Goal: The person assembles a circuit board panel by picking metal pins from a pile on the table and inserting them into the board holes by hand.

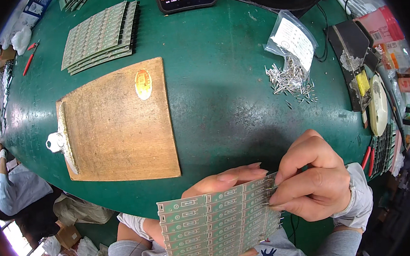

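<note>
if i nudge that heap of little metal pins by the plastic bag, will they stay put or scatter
Probably scatter: the metal pins lie loose, with strays already spread over the green table. Thin and round, they would likely roll. The plastic bag looks light and floppy, so it hardly blocks them.

My single head-worn fisheye view looks steeply down, close over my right hand (313, 177) and left hand (223, 180); beyond them the round green table (221, 93) curves toward the rim.

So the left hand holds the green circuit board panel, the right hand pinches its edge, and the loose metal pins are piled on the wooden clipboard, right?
Not quite. The head view shows the metal pins piled on the green table by a clear plastic bag, not on the wooden clipboard. The left hand holds the circuit board panel; the right hand pinches its edge.
</note>
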The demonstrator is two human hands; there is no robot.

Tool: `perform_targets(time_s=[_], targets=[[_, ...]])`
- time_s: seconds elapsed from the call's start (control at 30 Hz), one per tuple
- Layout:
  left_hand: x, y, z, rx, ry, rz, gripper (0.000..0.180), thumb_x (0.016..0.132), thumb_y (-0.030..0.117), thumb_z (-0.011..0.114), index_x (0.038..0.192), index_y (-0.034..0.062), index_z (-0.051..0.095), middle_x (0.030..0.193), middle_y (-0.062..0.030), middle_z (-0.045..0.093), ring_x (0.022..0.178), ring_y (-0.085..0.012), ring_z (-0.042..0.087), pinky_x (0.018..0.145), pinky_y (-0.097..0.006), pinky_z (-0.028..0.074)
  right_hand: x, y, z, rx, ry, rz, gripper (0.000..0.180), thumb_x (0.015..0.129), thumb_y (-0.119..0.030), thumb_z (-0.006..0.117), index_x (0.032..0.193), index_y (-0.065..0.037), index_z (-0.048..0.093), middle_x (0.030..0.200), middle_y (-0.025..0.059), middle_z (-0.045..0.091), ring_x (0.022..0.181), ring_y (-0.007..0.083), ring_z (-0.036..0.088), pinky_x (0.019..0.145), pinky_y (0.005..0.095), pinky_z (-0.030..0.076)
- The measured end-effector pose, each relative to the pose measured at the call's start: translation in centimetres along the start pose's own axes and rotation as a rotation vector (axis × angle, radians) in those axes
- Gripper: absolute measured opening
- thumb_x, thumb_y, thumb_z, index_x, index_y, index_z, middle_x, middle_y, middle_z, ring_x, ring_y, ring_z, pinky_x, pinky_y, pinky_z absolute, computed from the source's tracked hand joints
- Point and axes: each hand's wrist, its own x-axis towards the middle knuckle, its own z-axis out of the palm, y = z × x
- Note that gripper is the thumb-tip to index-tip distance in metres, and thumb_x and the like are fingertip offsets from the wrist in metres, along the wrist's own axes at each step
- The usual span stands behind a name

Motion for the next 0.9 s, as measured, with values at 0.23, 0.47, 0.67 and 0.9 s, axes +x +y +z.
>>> perform_targets(time_s=[0.23,0.47,0.67,0.9], targets=[[0.5,0.9,1.1,-0.008,0.035,0.035,0.112,0.083,0.082,-0.007,0.126,-0.0060,0.048,0.118,-0.0435,0.052,0.118,-0.0484,0.053,0.103,-0.062,0.037,0.0,-0.1,0.0,0.011,-0.019,-0.011,0.023,0.064,-0.007,0.081,0.086,-0.007,0.073,0.091,0.0043,0.062,0.075,0.0194,0.056,0.064,0.0291,0.045],[0.6,0.5,1.4,-0.038,0.067,0.059,0.111,0.084,0.079,-0.009,0.123,-0.0057,0.050,0.116,-0.0448,0.052,0.116,-0.0507,0.053,0.103,-0.061,0.038,-0.3,-0.2,0.6,-0.173,0.065,-0.127,0.025,0.057,-0.006,0.073,0.082,-0.007,0.073,0.091,0.0033,0.062,0.075,0.0176,0.056,0.062,0.0275,0.046],[0.7,1.3,-0.6,0.073,-0.108,-0.010,0.087,0.092,0.072,0.016,0.131,-0.0018,0.043,0.126,-0.0411,0.048,0.122,-0.0469,0.049,0.107,-0.058,0.036,-0.4,0.0,0.5,-0.182,0.055,-0.153,0.025,0.056,-0.006,0.071,0.081,-0.007,0.073,0.092,0.0040,0.063,0.074,0.0174,0.056,0.061,0.0261,0.047],[1.4,2.9,-2.1,0.302,-0.344,-0.111,0.071,0.095,0.058,0.041,0.138,0.0022,0.033,0.136,-0.0363,0.042,0.132,-0.0422,0.042,0.112,-0.055,0.031,-0.6,0.5,0.8,-0.251,0.066,-0.281,0.026,0.059,-0.010,0.068,0.085,-0.007,0.073,0.093,0.0049,0.063,0.075,0.0177,0.056,0.059,0.0265,0.047]])
